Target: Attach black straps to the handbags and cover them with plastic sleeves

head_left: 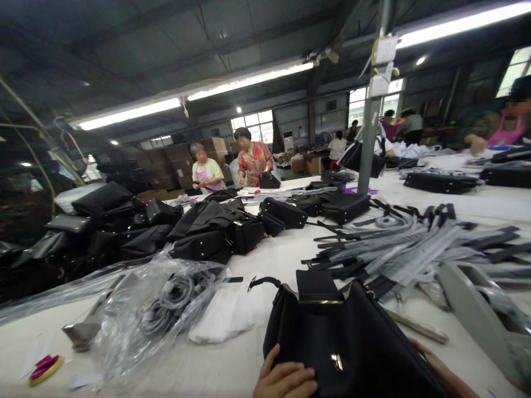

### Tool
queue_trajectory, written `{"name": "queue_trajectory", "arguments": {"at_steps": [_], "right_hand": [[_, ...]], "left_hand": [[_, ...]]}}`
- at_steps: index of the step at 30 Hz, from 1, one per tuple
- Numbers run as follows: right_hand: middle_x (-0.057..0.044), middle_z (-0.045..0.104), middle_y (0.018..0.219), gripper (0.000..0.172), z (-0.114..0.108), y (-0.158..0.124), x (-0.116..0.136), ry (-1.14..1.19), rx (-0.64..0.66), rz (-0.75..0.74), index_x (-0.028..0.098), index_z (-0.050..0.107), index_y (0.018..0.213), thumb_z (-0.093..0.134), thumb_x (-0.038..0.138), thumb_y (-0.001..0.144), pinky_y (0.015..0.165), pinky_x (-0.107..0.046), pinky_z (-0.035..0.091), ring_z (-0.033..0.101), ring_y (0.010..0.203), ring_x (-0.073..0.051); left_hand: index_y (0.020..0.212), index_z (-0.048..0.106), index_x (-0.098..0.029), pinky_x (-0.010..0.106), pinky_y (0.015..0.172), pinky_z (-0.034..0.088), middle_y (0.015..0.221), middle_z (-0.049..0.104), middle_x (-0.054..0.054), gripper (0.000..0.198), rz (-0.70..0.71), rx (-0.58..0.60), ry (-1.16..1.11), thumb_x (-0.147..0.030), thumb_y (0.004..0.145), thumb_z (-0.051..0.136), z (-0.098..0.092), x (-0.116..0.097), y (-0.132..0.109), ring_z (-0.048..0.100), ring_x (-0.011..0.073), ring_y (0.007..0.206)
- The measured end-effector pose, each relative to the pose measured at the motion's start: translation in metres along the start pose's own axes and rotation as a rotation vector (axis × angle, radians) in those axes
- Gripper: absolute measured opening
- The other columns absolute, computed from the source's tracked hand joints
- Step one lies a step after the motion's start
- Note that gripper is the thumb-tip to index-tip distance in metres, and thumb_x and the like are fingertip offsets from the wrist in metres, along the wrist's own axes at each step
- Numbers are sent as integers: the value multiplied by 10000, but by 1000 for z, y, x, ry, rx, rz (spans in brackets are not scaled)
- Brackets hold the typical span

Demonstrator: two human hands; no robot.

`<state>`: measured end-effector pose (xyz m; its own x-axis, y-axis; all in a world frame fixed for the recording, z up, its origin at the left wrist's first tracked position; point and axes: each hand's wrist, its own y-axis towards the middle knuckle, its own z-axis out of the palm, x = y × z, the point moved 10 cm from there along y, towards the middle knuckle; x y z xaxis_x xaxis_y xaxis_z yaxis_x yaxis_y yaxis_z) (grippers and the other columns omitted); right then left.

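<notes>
A black handbag with a gold turn clasp and a gold zip stands in front of me at the bottom of the view, its flap folded back and a short strap sticking out on the left. My left hand grips its lower left front, fingers curled against the black material. On the bag's right side, my right hand holds the edge; most of its fingers are hidden behind the bag.
Black bags are heaped along the table's left. Wrapped straps lie to the right, near a grey tape dispenser. A clear plastic bag holds coiled straps, beside white sheets. A metal post rises from the table; co-workers stand beyond.
</notes>
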<state>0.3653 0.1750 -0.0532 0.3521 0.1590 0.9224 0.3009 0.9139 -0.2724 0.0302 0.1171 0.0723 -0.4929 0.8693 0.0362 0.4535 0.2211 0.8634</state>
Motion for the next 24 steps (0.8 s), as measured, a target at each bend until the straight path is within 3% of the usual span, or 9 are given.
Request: {"name": "queue_trajectory", "arguments": {"at_steps": [2, 4, 6, 8, 10, 14, 18, 21, 24], "right_hand": [[-48, 740, 1217, 534, -5, -19, -7, 102, -75, 83, 273, 731, 1113, 746, 591, 684, 881, -413, 617, 637, 1198, -366], [3, 692, 1310, 520, 1, -34, -4, 131, -100, 107, 305, 704, 1156, 778, 544, 700, 858, -314, 612, 582, 1282, -307], [11, 662, 1350, 524, 15, -40, 3, 115, -77, 87, 314, 686, 1173, 799, 502, 697, 786, -256, 603, 572, 1291, -282], [-3, 639, 1376, 543, 28, -38, 10, 99, -32, 43, 322, 658, 1213, 783, 488, 711, 763, -257, 588, 585, 1270, -281], [-25, 641, 1366, 571, 37, -33, 13, 99, 12, -11, 324, 635, 1253, 762, 473, 717, 836, -297, 569, 583, 1267, -288], [-58, 692, 1255, 488, 34, -22, 22, 100, -23, -194, 281, 691, 1173, 755, 459, 723, 1000, -342, 489, 585, 1243, -289], [-39, 749, 1029, 330, 28, -7, 40, 75, -110, -310, 287, 722, 1014, 692, 528, 790, 887, -335, 547, 679, 1032, -259], [-47, 746, 885, 376, 32, 5, 53, -3, -90, -326, 262, 740, 973, 662, 591, 808, 885, -380, 559, 696, 957, -276], [-94, 738, 1127, 472, 39, 6, 56, -160, -36, -300, 232, 763, 1062, 694, 611, 790, 1068, -462, 456, 616, 1181, -341]], "left_hand": [[1218, 682, -267, 308, 1189, 348, 1157, 751, -4, 246, -292, -18, -73, -302, 1005, 563, -8, 26, -7, 716, 134, 1030], [1417, 541, -232, 389, 1164, 392, 1390, 612, 95, 447, -779, -12, -123, -345, 987, 579, -8, 68, -27, 581, 232, 1282], [1542, 359, -207, 467, 1183, 351, 1530, 455, 130, 665, -1202, 34, -291, -419, 962, 604, 6, 94, -52, 428, 293, 1414], [1572, 284, -198, 478, 1210, 293, 1581, 376, 120, 785, -1387, 85, -522, -488, 928, 628, 25, 96, -62, 343, 307, 1460], [1555, 332, -210, 466, 1229, 247, 1589, 368, 96, 797, -1412, 70, -655, -492, 889, 667, 32, 93, -63, 310, 311, 1474], [1524, 389, -201, 470, 1224, 266, 1564, 409, 107, 833, -1297, -17, -724, -460, 807, 726, 23, 84, -67, 333, 345, 1458], [1484, 442, -197, 471, 1211, 302, 1554, 423, 112, 704, -1172, 19, -578, -348, 840, 685, 15, 81, -77, 328, 338, 1461], [1433, 494, -204, 494, 1206, 306, 1508, 478, 120, 604, -1142, 48, -432, -288, 861, 667, 14, 77, -92, 386, 331, 1432], [1453, 456, -204, 480, 1172, 369, 1478, 495, 131, 579, -1175, 5, -347, -321, 910, 621, 9, 72, -105, 480, 313, 1366]]}}
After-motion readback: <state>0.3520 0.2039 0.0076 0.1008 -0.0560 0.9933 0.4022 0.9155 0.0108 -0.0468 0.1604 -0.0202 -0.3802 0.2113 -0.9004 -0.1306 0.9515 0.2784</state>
